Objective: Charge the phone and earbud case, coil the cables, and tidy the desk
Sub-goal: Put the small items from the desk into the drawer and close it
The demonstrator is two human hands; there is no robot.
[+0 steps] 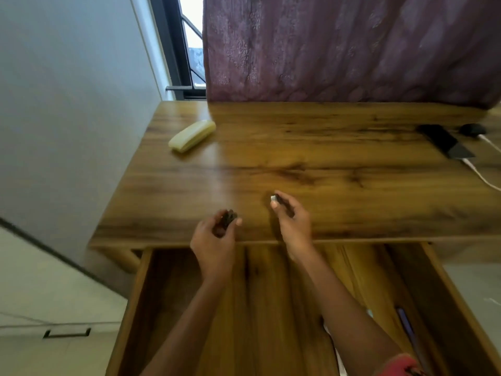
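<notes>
Right now, 2 bare hands are hovering over the near edge of the brown wooden tabletop (298, 147). The left hand (214, 240) is curling its fingers (238, 221) around a small dark bundle (227, 217), which looks like a coiled black cable, though it is too blurry to be sure. The right hand (292, 221) is pinching a small plug with a silver tip (275, 198) between thumb and fingers, and the silver end is pointing up and to the left. The 2 hands are near each other but not touching.

Far off at the right end of the tabletop, a flat black phone (444, 141) is lying with a thin white cable (479, 177) reaching its near end. Just beside the phone, a small round black earbud case (473, 129) is sitting with another white cable (488, 141) leading away from it. Both are well apart from the hands.

Toward the back left of the tabletop, a long pale yellow case (192, 135) is lying on its own.

Below the hands, a wooden drawer (271, 308) is standing pulled open. A purple pen (406, 329) is lying along its right side. A dark purple curtain (339, 47) is hanging behind the tabletop, touching its back edge.
</notes>
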